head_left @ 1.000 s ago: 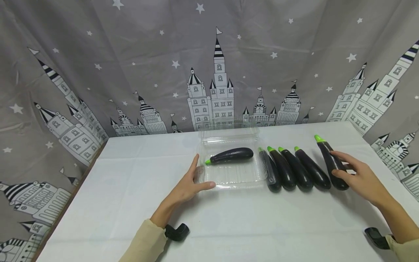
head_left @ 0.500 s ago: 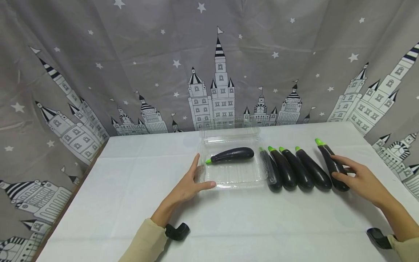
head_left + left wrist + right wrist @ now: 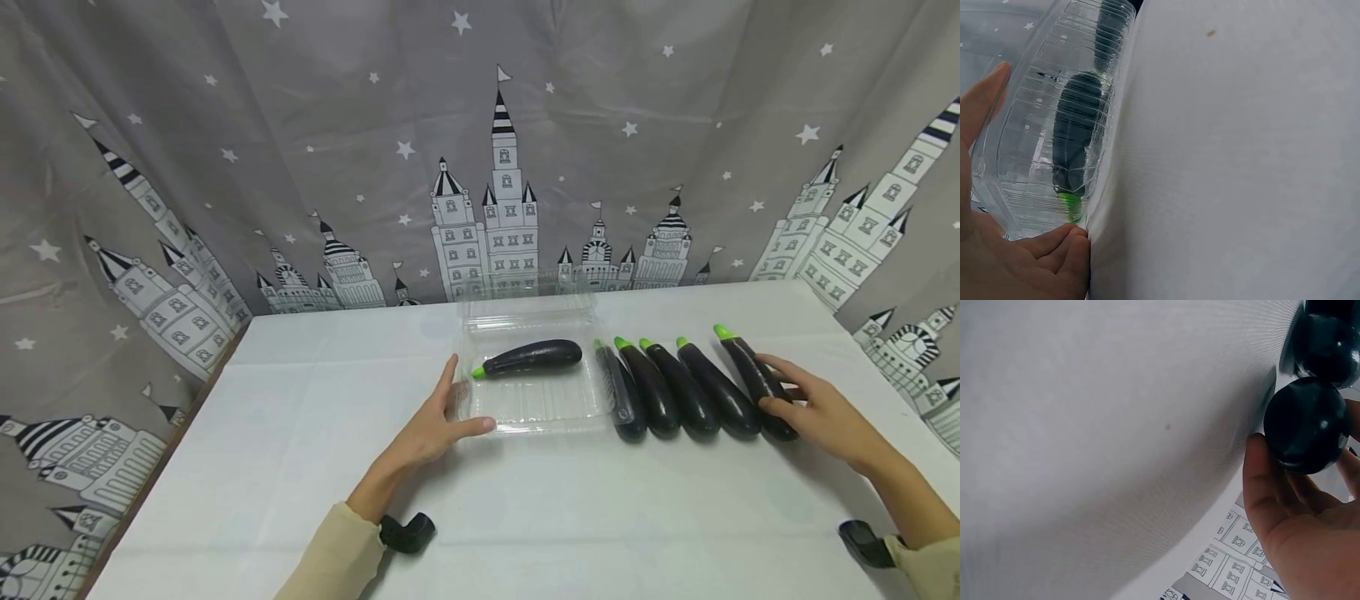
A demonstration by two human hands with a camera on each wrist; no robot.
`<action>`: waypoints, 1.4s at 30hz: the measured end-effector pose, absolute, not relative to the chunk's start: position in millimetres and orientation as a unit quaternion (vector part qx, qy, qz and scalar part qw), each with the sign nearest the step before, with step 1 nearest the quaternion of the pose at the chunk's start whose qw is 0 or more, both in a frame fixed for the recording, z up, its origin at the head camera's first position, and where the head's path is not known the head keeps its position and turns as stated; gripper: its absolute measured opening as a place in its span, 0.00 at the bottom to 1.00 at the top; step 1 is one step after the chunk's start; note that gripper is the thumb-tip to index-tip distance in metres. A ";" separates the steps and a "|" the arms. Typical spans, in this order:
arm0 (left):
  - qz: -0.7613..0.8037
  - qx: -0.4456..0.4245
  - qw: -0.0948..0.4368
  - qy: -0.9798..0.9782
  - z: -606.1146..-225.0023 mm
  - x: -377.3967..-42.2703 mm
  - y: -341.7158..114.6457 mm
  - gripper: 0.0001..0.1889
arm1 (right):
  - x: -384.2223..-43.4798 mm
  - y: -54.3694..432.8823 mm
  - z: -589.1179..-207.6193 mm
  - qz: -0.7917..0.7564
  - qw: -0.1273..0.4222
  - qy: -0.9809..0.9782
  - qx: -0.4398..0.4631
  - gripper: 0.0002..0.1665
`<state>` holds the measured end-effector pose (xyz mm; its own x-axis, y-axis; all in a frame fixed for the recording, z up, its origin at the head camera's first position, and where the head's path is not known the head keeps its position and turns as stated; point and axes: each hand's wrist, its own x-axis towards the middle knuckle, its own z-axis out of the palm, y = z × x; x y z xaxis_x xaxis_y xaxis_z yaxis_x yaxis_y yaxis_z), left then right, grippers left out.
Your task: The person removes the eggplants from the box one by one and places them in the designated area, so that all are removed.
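In the head view, my left hand [image 3: 424,427] rests against the left front corner of a clear plastic container [image 3: 540,414]. Its thumb lies along the front rim and its fingers touch the left side. Inside the container lies one dark eggplant [image 3: 533,357] with a green stem end, crosswise. At the right end of a row of eggplants, my right hand [image 3: 831,419] grips the rightmost eggplant [image 3: 753,375] between thumb and fingers. The right wrist view shows that eggplant's round end [image 3: 1305,425] held in the hand, close above the white cloth or touching it; which, I cannot tell.
Several eggplants [image 3: 678,390] lie side by side right of the container, the leftmost [image 3: 627,408] seen partly through its clear wall. The container's raised lid [image 3: 525,300] stands open at the back. Behind the white table [image 3: 322,417] hangs a grey castle-print curtain [image 3: 337,108].
My right hand has shifted the rightmost eggplant slightly left, and its stem end has tilted closer to the row. The left hand and the container have stayed in place.
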<state>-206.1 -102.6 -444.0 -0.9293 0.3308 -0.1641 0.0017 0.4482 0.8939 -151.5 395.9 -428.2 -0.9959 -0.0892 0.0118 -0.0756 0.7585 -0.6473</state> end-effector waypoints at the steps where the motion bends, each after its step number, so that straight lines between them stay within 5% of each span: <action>1: 0.515 0.100 0.158 0.836 -443.9 -206.1 -102.7 0.62 | -151.4 395.7 -428.2 -0.347 0.012 0.937 -0.043 0.35; 42: 0.511 0.102 0.155 0.839 -445.8 -207.5 -102.3 0.62 | -147.8 394.7 -432.0 -0.335 -0.018 0.941 -0.038 0.24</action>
